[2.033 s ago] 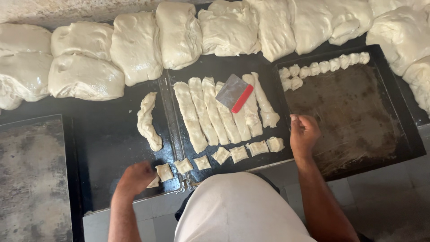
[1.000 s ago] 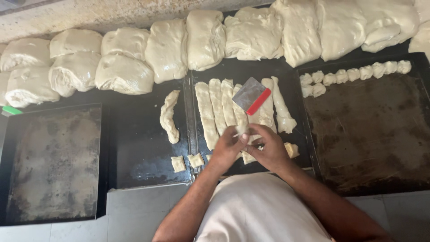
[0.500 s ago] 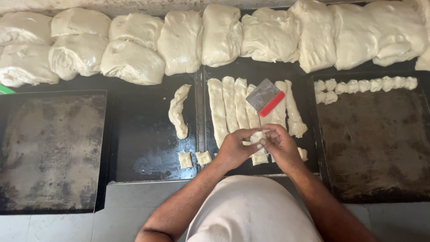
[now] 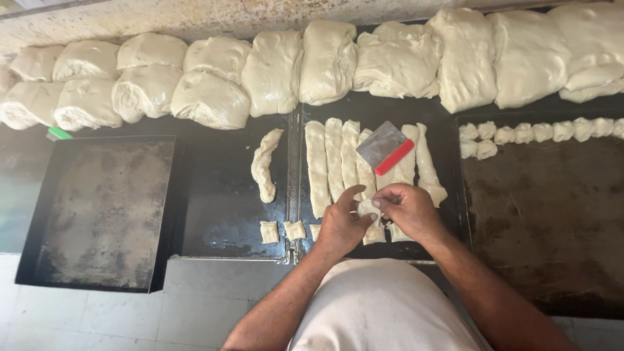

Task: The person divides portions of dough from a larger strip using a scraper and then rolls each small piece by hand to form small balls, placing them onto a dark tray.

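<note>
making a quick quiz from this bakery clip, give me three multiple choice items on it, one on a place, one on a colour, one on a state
1. Where does the flat metal dough scraper lie?
A. on the long strips of pale dough
B. in the bare tray at the left
C. on the tiled floor

2. What colour is the scraper's handle edge?
A. blue
B. red
C. yellow

3. What are the two hands doing?
A. resting flat on the tray
B. gripping the scraper
C. pinching one small piece of pale dough between them

Answers:
1 A, it sits across the long strips of pale dough.
2 B, a red bar runs along one side.
3 C, the left hand and the right hand meet on the small piece of pale dough.
</note>
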